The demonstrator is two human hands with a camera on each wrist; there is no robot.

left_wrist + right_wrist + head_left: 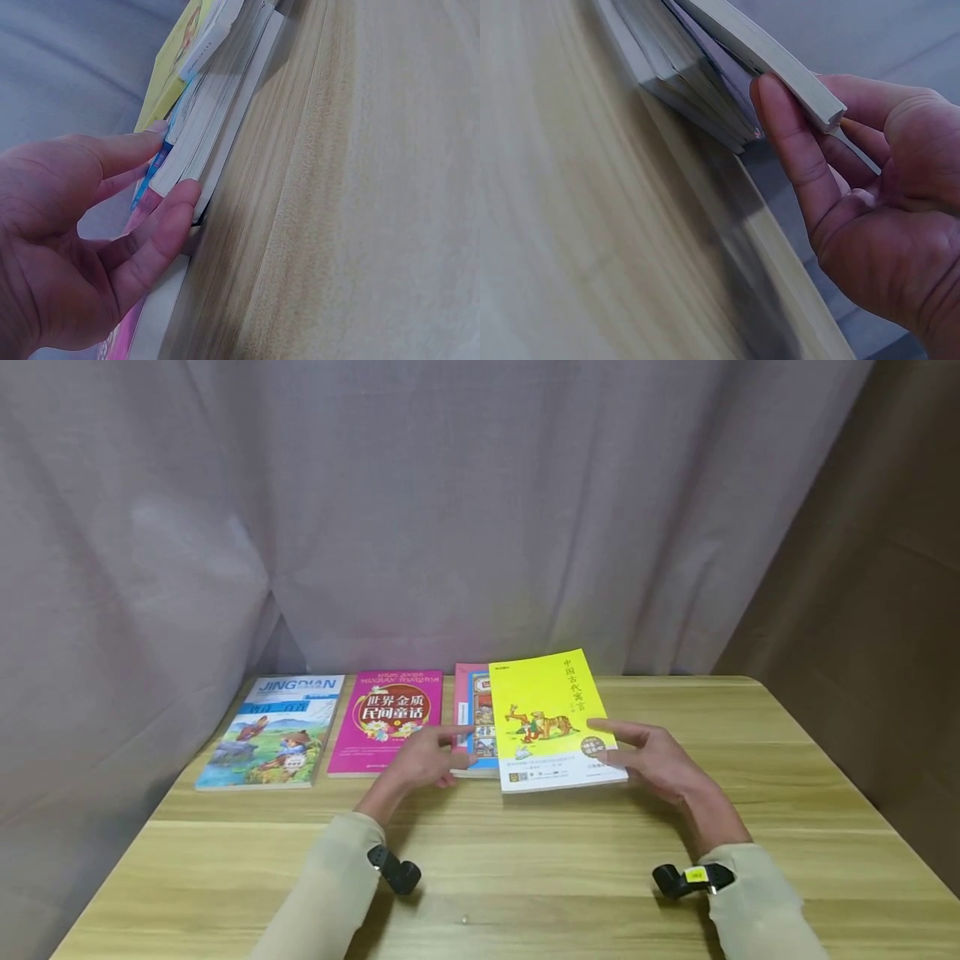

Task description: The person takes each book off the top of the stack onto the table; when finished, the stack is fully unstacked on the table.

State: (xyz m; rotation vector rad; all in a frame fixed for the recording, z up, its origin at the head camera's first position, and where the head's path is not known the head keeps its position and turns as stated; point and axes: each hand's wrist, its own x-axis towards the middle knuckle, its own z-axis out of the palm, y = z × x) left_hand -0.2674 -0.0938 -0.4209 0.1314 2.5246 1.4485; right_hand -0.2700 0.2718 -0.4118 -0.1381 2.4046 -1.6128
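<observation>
The yellow book [543, 710] is held tilted above a pink and blue book [483, 760]; my right hand [660, 762] grips its right edge. In the right wrist view, the right hand [877, 187] pinches the raised book [780, 60] between thumb and fingers, over a stack of books [690, 82]. My left hand [426, 758] is at the left side of the pink and blue book. The left wrist view shows the left hand [97, 225] with thumb and fingers on the edge of the stacked books [214, 112], beneath the yellow book [169, 75].
A magenta book [386, 718] lies left of the stack, partly behind my left hand. Farther left is a blue and white book [273, 735]. The wooden table [525, 877] ends at a grey curtain [465, 510], with a brown cloth [877, 610] at the right.
</observation>
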